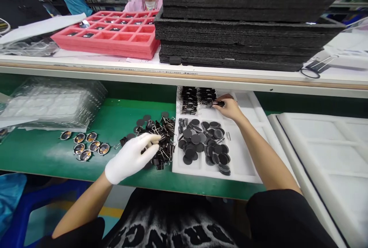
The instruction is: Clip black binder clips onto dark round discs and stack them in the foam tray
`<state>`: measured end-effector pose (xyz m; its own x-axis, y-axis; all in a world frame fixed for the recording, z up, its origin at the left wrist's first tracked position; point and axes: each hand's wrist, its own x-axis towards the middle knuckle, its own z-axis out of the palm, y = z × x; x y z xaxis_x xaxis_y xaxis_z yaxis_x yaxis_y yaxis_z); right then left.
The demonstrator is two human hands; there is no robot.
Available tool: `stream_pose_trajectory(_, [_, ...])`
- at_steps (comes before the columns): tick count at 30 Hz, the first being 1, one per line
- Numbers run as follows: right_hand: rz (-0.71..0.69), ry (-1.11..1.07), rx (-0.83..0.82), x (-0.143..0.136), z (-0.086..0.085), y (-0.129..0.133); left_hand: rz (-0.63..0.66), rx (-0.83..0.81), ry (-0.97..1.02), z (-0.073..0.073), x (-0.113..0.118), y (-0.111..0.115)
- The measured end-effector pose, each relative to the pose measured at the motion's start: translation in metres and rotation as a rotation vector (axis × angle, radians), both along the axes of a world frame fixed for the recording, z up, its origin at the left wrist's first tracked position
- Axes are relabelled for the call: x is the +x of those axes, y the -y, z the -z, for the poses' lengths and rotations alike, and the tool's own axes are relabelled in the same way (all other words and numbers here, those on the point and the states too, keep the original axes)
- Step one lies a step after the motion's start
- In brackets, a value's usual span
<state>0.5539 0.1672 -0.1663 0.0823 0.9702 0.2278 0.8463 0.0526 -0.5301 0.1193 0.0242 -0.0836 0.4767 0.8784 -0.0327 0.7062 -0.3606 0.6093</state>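
Note:
My left hand (133,156), in a white glove, is over a heap of black binder clips (165,148) on the green bench top. Its thumb and fingers are apart at the heap's edge, and no clip shows clearly between them. My bare right hand (230,108) pinches a black binder clip (220,103) at the back of a white foam tray (244,171). Beside that hand, rows of binder clips (189,100) stand in the tray's back compartment. In front of them lie many loose dark round discs (196,138).
Several round pieces with orange-brown faces (94,145) lie at left, before stacked clear plastic trays (57,104). More white trays (330,148) stand at right. A shelf (115,69) above carries a red foam tray (103,46) and stacked black foam (230,45). A person (146,0) is beyond.

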Motion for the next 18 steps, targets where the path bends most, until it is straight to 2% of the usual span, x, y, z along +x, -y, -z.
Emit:
stream_pose_trajectory(5, [0.011,0.027,0.003,-0.006,0.014,-0.005,-0.006,0.020,0.003,0.005,-0.007,-0.001])
stream_pose_trajectory(11, [-0.005,0.106,-0.033,-0.011,0.021,-0.011,-0.016,0.027,-0.001,0.008,-0.014,-0.002])
stream_pose_trajectory(15, [-0.005,0.185,-0.044,-0.016,0.017,-0.006,-0.043,0.037,0.001,0.009,-0.024,0.001])
stream_pose_trajectory(18, [0.004,0.234,-0.013,-0.025,0.005,0.009,-0.113,0.070,0.007,0.011,-0.043,-0.002])
